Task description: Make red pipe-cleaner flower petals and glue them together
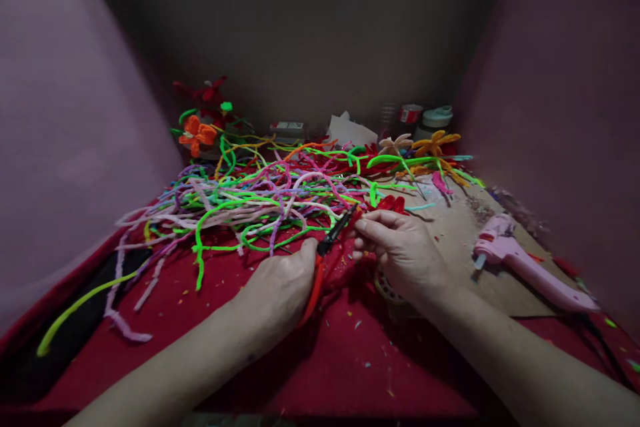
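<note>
Red pipe-cleaner piece (pixel 358 212) is sitting well left of the pink hot-glue gun (pixel 530 267), and the right hand (pixel 400 247) is pinching it in its fingertips! The left hand (pixel 287 277) is gripping orange-handled pliers (pixel 336 233), their black nose pointing right at the piece; whether the jaws are biting, I can't tell. Pinching close to the nose should be helping accuracy here.

L fingers (pixel 309 255) on red-handled pliers (pixel 327 244), R fingers (pixel 371 229) w/ red pc (pixel 358 212) nr plier tips, pipe cleaners (pixel 250 208) behind.
</note>
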`<state>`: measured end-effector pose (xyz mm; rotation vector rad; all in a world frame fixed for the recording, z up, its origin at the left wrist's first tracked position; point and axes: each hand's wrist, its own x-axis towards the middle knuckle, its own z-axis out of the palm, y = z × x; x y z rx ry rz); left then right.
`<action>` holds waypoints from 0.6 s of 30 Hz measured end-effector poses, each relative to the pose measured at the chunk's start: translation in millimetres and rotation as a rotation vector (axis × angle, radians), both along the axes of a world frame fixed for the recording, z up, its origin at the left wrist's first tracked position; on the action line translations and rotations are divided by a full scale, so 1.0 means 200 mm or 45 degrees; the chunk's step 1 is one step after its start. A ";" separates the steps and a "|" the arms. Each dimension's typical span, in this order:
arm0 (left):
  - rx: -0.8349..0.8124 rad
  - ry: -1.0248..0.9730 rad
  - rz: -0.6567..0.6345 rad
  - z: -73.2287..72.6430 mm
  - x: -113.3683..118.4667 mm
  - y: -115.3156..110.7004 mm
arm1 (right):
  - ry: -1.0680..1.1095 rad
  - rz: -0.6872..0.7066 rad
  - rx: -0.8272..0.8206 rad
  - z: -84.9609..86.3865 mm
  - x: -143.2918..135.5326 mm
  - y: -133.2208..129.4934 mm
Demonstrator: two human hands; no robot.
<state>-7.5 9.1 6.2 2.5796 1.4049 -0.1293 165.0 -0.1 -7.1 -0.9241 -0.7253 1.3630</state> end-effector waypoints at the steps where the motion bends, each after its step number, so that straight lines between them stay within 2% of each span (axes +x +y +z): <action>1: 0.000 -0.095 0.050 0.00 0.00 0.01 | 0.024 -0.003 0.001 0.00 0.00 0.00; 4: -0.174 -0.529 0.197 0.01 0.00 0.04 | 0.119 0.011 -0.015 0.00 -0.01 0.00; 7: -0.610 -1.003 0.284 0.03 0.02 0.03 | 0.204 0.068 -0.020 -0.02 -0.01 0.00; 9: -0.862 -1.210 0.302 0.03 0.05 0.01 | 0.233 0.089 -0.011 -0.03 -0.02 0.00; 11: -1.028 -1.377 0.305 0.01 0.06 0.00 | 0.255 0.105 -0.007 -0.04 -0.02 0.00; 14: -1.141 -1.506 0.337 -0.03 0.07 0.01 | 0.260 0.159 -0.015 -0.04 -0.03 -0.01; 18: -1.080 -1.401 0.352 -0.03 0.08 0.02 | 0.210 0.157 -0.030 -0.04 -0.05 -0.02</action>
